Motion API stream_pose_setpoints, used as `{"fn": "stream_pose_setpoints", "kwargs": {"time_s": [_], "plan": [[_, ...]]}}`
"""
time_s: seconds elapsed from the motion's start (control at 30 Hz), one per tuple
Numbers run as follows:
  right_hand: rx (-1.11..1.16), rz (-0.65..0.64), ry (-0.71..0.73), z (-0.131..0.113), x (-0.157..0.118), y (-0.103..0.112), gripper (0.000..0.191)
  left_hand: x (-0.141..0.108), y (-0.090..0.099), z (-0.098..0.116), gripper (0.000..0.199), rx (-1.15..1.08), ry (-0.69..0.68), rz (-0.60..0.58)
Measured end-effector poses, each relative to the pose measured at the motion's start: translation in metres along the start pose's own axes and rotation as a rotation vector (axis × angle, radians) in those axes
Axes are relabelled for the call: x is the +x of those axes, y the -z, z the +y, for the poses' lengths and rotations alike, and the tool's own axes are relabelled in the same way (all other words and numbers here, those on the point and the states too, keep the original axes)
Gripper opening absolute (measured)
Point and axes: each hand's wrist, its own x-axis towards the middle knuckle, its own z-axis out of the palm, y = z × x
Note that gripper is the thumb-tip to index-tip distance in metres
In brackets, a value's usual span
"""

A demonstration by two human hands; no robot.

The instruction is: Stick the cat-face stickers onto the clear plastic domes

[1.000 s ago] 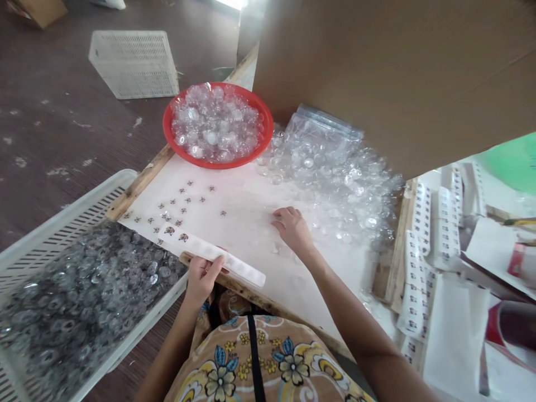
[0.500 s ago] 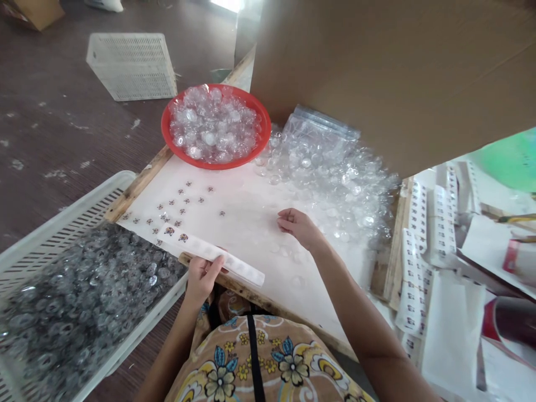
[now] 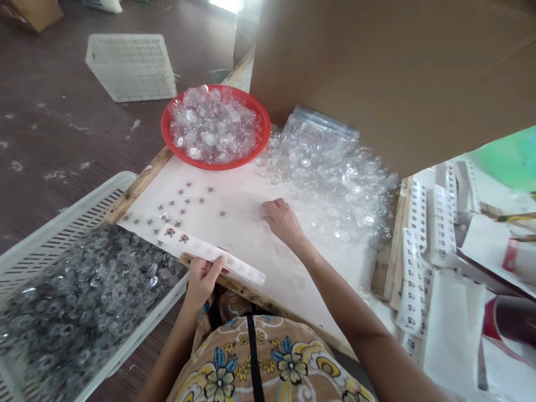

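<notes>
My left hand (image 3: 205, 277) pinches a white sticker strip (image 3: 213, 254) at the table's near edge. Two small dark printed stickers show at the strip's far left end; the rest of its face looks blank. Over the middle of the white tabletop (image 3: 247, 195), my right hand (image 3: 281, 219) has its fingers curled together, and whatever they hold, if anything, is too small to make out. Left of it lie several small printed pieces (image 3: 182, 211), apparently stickers on clear discs. To its right spreads a heap of clear plastic discs (image 3: 343, 178).
A red basin (image 3: 165, 131) of clear discs stands at the back of the table. At left is a white crate (image 3: 121, 180) of finished-looking discs. A large cardboard box (image 3: 377, 72) rises behind; sticker sheets (image 3: 412, 285) lie at right. Another white basket (image 3: 132, 67) is on the floor.
My right hand has moved left and slightly away from me across the tabletop. My left hand and the sticker strip have stayed nearly still.
</notes>
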Motion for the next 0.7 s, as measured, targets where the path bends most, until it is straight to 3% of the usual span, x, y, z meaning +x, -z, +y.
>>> {"fn": "stream_pose_setpoints", "kwargs": {"time_s": [0.13,0.27,0.37,0.47,0.57,0.7], "plan": [[-0.063,0.017,-0.001,0.001,-0.002,-0.011,0.028,0.0,0.0,-0.005,0.031,0.002,0.002,0.001],[0.148,0.044,-0.038,0.005,-0.006,-0.004,0.024,0.001,0.001,-0.005,0.029,0.037,-0.016,-0.01],[0.456,0.003,-0.216,0.007,-0.001,0.003,0.016,0.001,0.001,-0.001,0.028,0.03,-0.024,-0.01],[0.663,-0.133,-0.434,0.013,0.007,0.011,0.016,0.0,0.0,0.001,0.028,0.017,-0.011,-0.002],[0.631,-0.119,-0.531,0.02,0.012,0.018,0.016,0.0,0.0,-0.001,0.029,0.013,-0.01,0.0],[0.313,0.08,-0.345,0.019,0.015,0.02,0.018,0.0,0.001,-0.002,0.028,0.033,-0.02,-0.017]]}}
